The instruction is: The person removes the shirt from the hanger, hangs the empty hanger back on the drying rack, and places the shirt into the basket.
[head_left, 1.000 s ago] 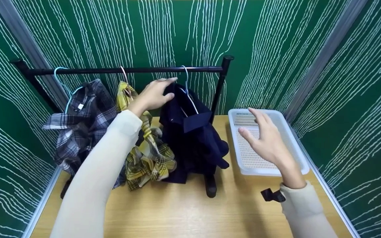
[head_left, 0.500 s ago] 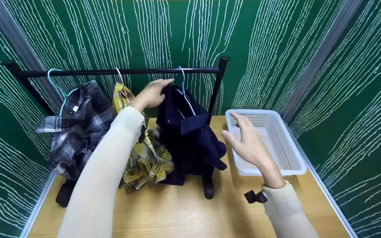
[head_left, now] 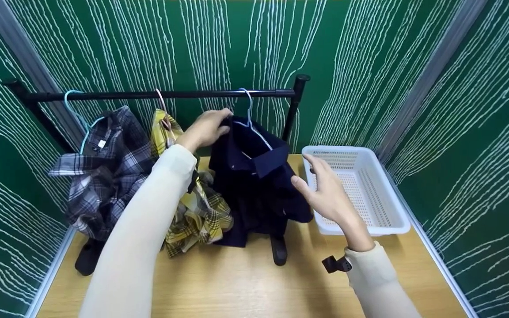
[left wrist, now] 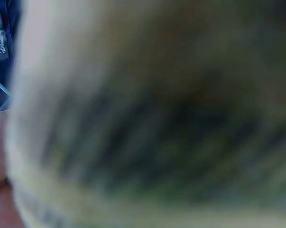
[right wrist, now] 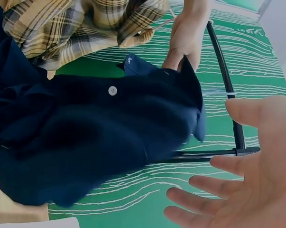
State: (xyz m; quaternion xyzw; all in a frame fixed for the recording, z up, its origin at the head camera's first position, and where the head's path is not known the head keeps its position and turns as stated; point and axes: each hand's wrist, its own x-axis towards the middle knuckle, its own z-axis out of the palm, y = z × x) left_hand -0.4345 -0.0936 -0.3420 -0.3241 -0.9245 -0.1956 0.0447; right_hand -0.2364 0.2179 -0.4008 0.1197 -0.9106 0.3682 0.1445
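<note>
A navy shirt (head_left: pixel 254 194) hangs on a light blue hanger (head_left: pixel 249 108) at the right end of the black rack. My left hand (head_left: pixel 206 128) pinches the shirt's left shoulder near the collar, thumb in front and fingers behind. The right wrist view shows this left hand (right wrist: pixel 185 40) at the collar too. My right hand (head_left: pixel 325 190) is held beside the shirt's right side, in front of the basket, fingers spread and holding nothing. In the right wrist view, the navy shirt (right wrist: pixel 100 128) is apart from my right hand (right wrist: pixel 261 166). A blurred yellowish cloth (left wrist: pixel 157 142) fills most of the left wrist view.
A yellow plaid shirt (head_left: pixel 201 216) on a pink hanger (head_left: pixel 161 99) hangs behind my left forearm. Further left, a grey plaid shirt (head_left: pixel 108 172) hangs on a turquoise hanger (head_left: pixel 75 110). A white basket (head_left: pixel 396 198) stands on the wooden table (head_left: pixel 219 287) at right. Green walls surround the table.
My left fingers have closed on the navy shirt's shoulder. The shirt and its hanger have turned, its right side swinging rightward. My right hand has moved left, from over the basket towards the shirt.
</note>
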